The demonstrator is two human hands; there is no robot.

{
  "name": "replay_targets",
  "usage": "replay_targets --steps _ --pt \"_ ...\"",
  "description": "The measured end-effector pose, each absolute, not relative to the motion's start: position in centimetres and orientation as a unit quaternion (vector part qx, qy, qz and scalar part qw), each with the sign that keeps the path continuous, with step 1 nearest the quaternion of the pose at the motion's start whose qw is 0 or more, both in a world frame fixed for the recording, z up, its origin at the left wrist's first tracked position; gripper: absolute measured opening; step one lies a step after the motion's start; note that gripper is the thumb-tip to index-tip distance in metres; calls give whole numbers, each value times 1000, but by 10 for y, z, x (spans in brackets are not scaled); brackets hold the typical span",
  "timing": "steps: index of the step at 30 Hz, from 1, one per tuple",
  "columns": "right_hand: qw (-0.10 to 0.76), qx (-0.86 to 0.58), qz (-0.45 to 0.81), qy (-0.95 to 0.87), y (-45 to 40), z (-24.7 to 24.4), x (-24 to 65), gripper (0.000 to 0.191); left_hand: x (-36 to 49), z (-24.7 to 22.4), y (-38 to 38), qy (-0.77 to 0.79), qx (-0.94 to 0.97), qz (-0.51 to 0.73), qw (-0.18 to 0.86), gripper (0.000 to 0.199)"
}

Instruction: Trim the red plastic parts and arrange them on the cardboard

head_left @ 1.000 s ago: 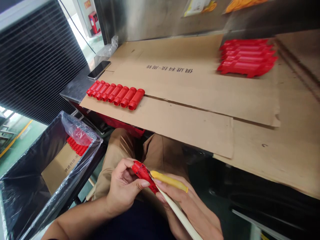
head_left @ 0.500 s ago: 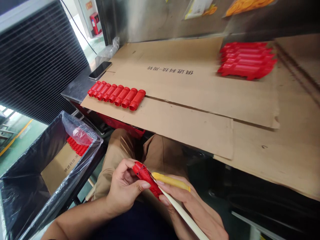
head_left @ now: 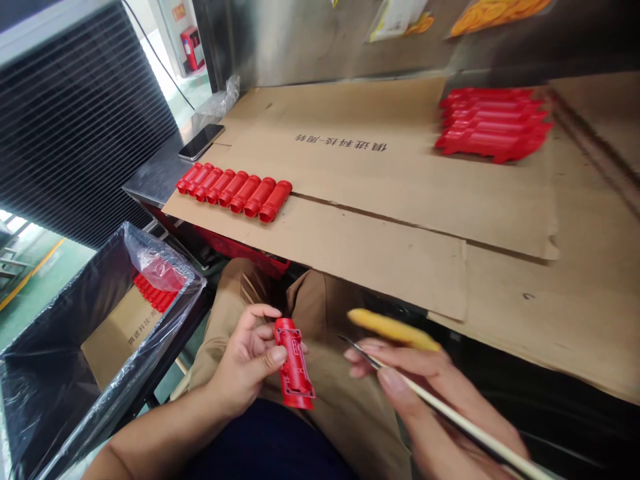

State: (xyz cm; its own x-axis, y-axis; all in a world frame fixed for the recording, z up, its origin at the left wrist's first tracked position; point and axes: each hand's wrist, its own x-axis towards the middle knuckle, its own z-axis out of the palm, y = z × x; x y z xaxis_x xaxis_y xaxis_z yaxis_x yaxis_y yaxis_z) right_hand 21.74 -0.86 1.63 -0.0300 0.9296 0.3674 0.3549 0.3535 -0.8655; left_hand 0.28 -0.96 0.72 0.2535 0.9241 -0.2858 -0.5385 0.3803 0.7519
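Above my lap, my left hand (head_left: 255, 363) grips a red plastic tube-shaped part (head_left: 296, 367) between thumb and fingers. The part stands nearly upright, and its side with a raised rectangular frame faces me. To the right and apart from it, my right hand (head_left: 425, 393) is closed around a trimming knife (head_left: 440, 403) with a long pale handle and a thin dark tip. That tip points toward the red part without touching it. A yellow finger cot (head_left: 395, 328) covers one finger of my right hand, which is blurred by motion.
On the cardboard-covered table (head_left: 350, 247) lie a row of red tubes (head_left: 235, 192) and a stack of red parts (head_left: 495, 125). A phone (head_left: 201, 141) rests at the left corner. A plastic-lined bin (head_left: 45, 347) with red parts stands left. Bags of finger cots (head_left: 500, 15) hang behind.
My right hand has drawn the knife away from the red part, to the right. My left hand has turned the part more upright, its framed side now toward me.
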Motion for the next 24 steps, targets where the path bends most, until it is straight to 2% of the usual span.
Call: replay_targets --steps 3,5,7,9,11,14,15,17,19,24 --pt "451 -514 384 -621 -2 16 221 16 -1 10 -7 344 230 430 802 44" --pt "383 -513 501 -583 0 15 215 29 -2 11 -7 351 217 403 817 45" --pt "330 -511 585 -536 1 14 207 45 -2 12 -8 337 215 395 827 58" --pt "302 -510 609 -527 -1 15 202 50 -3 11 -10 311 242 414 820 74" --pt "311 -505 553 -585 -4 18 200 43 -3 9 -11 328 296 456 773 71" --pt "395 -488 321 -709 -13 23 203 12 -1 7 -11 403 313 510 693 44" --pt "416 -481 246 -732 -17 24 205 16 0 7 -10 419 297 518 684 38" --pt "419 -461 166 -764 -24 25 209 36 2 9 -9 422 268 525 689 36" --pt "406 -436 162 -787 -30 24 212 44 4 11 -9 413 263 527 695 37" --pt "462 -418 228 -748 -31 24 210 43 4 10 -11 401 276 524 699 37"
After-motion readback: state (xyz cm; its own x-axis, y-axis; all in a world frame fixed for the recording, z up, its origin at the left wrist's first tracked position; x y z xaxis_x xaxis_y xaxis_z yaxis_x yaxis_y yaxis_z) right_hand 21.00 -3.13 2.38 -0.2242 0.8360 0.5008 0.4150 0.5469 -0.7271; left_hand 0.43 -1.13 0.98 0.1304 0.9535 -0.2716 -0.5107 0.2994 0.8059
